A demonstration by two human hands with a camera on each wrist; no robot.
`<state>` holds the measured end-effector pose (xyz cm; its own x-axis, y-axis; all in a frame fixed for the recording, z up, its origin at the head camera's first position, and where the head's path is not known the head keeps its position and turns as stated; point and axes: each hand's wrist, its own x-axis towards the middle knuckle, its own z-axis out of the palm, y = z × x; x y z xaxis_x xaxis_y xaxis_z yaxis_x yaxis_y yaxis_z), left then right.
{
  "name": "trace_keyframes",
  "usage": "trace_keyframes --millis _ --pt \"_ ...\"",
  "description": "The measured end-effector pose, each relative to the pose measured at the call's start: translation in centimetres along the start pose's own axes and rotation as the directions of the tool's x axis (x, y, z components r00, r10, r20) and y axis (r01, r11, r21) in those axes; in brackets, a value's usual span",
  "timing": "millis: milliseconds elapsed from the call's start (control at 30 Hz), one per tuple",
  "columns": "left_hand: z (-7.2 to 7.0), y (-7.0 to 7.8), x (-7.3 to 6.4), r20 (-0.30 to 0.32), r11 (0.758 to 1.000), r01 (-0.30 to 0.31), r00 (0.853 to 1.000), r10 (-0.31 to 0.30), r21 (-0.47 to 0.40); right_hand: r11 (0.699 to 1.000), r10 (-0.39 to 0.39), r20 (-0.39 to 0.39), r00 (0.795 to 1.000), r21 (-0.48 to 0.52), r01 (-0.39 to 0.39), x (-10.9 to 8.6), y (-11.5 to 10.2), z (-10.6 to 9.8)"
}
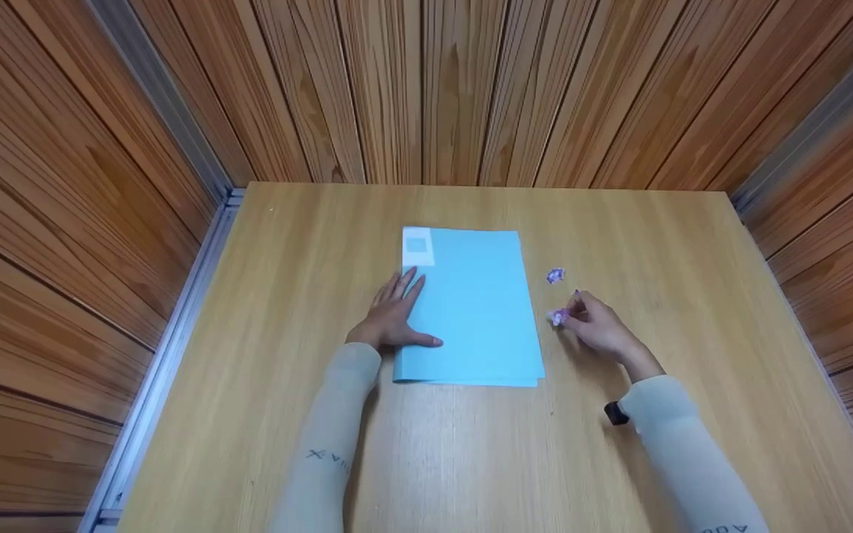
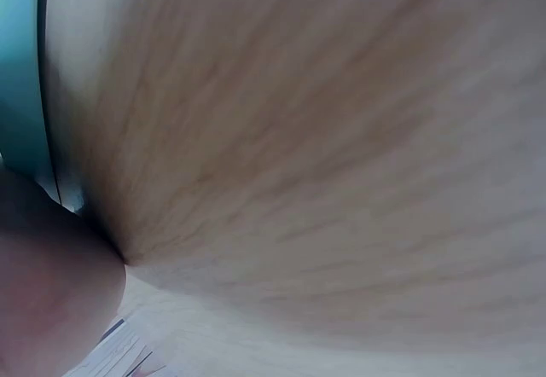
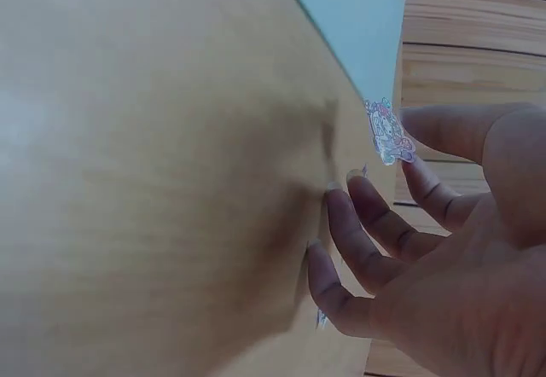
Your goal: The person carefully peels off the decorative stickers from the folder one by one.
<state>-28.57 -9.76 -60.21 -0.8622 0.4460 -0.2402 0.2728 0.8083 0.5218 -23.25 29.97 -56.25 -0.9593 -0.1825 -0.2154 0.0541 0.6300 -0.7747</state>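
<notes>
A light blue folder (image 1: 471,311) lies on the table, with a white label (image 1: 417,246) at its top left corner. My left hand (image 1: 395,314) rests on the folder's left edge, fingers spread and thumb out over the cover. To the right of the folder, my right hand (image 1: 598,326) pinches a small purple-and-white cartoon sticker (image 3: 390,131) between thumb and index finger, its other fingers loosely bent near the tabletop. Another purple sticker (image 1: 555,275) lies on the table just beyond that hand. In the left wrist view, only part of the left hand (image 2: 51,283) shows beside the folder.
The wooden table (image 1: 456,459) carries the folder and stickers. Wood-panelled walls (image 1: 456,89) stand behind it and on both sides, with a metal rail (image 1: 175,355) along the left edge. A black device (image 1: 617,413) sits at the right wrist.
</notes>
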Motion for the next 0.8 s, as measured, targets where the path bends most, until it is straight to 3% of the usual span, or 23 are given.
trace_keyframes --millis 233,433,800 --pt "-0.1 0.1 0.0 0.016 1.000 0.030 0.999 -0.030 -0.010 0.998 0.040 -0.049 0.998 -0.040 -0.042 -0.5 1.4 -0.6" --pt "-0.2 0.0 0.0 0.003 1.000 0.012 1.000 -0.012 0.015 0.989 0.017 -0.098 0.995 -0.142 -0.031 -0.3 2.2 -0.9" --pt "0.2 -0.3 0.3 0.011 0.999 0.028 1.000 -0.028 -0.015 0.974 0.035 -0.149 0.988 -0.216 -0.067 0.1 2.7 -0.6"
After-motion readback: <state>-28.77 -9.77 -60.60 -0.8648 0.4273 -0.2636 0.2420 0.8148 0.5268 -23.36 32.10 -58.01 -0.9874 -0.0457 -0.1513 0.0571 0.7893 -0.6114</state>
